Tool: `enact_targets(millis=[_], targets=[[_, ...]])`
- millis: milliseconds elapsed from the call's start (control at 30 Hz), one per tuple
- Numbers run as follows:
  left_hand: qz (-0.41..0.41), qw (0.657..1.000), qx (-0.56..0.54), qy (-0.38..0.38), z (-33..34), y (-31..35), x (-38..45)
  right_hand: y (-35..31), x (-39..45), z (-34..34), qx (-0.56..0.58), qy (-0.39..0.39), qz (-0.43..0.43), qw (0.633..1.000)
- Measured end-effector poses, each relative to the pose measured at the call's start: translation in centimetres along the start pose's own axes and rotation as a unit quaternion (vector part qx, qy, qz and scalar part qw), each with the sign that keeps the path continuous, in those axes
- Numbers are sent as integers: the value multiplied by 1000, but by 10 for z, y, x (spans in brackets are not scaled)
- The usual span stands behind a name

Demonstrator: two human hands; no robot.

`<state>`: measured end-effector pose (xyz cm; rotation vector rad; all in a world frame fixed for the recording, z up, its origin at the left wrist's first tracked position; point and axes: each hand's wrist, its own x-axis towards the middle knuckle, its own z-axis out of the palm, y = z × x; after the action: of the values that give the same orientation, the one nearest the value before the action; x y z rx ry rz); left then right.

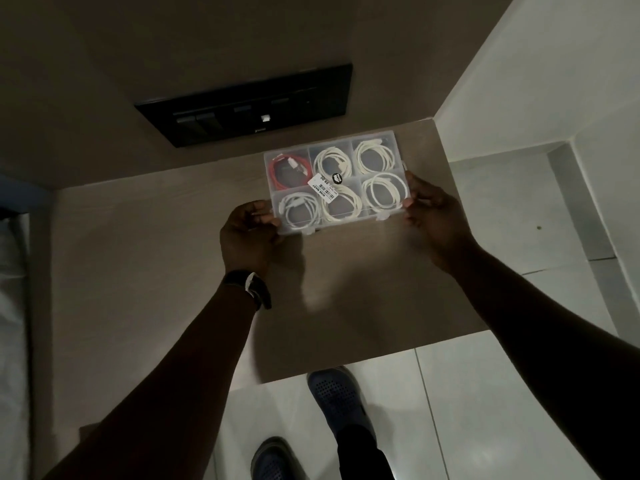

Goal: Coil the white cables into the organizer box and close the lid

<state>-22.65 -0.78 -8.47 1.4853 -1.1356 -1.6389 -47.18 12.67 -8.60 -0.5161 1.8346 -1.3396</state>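
Both hands are on the organizer box (334,183), one at each end. It sits on the wooden tabletop (346,289), pushed toward the far side near the wall, straight ahead of the person, long axis running left to right across the view. Left hand (247,233) curls around the near-left corner, fingers closed onto the edge; right hand (431,211) pinches the right end, thumb and fingertips pressed on the clear plastic. Neither hand is nearer than the other, and they stand well apart with the box between them.

Looking through the transparent lid (349,161), five compartments hold white cables (382,192) in loose coils, and the far-left compartment holds a red cable (285,171). A price sticker (322,190) sits on the lid near the middle. Two small latches (382,216) show along the near edge, and the lid appears down flat, though I can't tell whether they're snapped. By my reading, coiling is done and only pressing those latches may remain.
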Motion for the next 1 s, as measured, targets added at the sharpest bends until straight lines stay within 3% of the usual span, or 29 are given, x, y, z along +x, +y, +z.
enact_targets(millis=[133,367,633,1000], targets=[[-47,993,-105,-6,5,0,0,-15,21,-2,113,8,71,991],[-38,990,-115,68,16,7,13,-21,31,3,112,3,122,986],[-6,994,78,79,11,-6,22,-22,25,8,119,28,110,986],[27,990,110,82,8,-8,21,-18,18,11,110,11,61,992]])
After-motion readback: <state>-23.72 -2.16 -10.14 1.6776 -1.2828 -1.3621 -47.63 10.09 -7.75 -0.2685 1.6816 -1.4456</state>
